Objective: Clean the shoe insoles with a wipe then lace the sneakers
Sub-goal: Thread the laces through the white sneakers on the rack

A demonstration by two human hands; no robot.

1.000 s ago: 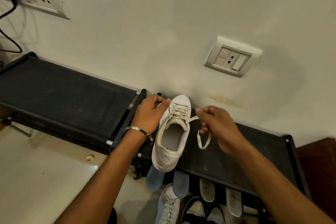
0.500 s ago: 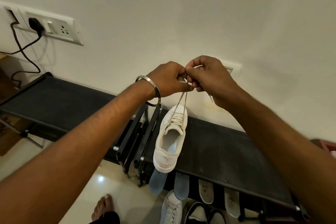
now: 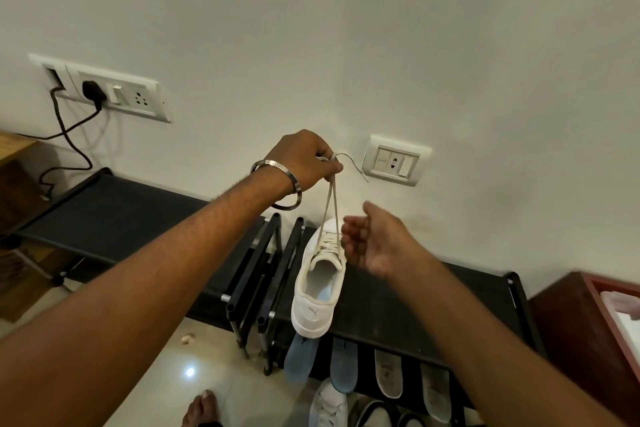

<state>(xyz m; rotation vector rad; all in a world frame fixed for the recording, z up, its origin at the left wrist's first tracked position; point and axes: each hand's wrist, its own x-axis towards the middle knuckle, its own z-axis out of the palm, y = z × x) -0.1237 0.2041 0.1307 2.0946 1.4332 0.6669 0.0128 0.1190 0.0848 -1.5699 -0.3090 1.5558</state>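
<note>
A white sneaker [image 3: 317,291] stands on the black shoe rack [image 3: 398,308], toe toward the wall. Its two lace ends [image 3: 328,208] run straight up from the top eyelets. My left hand [image 3: 304,159], with a metal bangle on the wrist, pinches both ends high above the shoe, and one loose tip curls off to the right. My right hand [image 3: 374,239] hovers beside the shoe's tongue, palm up with fingers loosely curled, holding nothing. Two blue insoles [image 3: 323,362] and two pale insoles [image 3: 412,380] hang at the rack's front edge.
A second black rack [image 3: 114,215] stands to the left. More shoes [image 3: 329,407] sit on the floor below, near my bare foot [image 3: 199,409]. A wall socket [image 3: 396,160] is behind the sneaker, another with a plugged cable [image 3: 104,92] at left. A red box [image 3: 595,326] is at right.
My right hand has let go of the laces and dropped down beside the tongue. My left hand now holds both lace ends alone, still raised.
</note>
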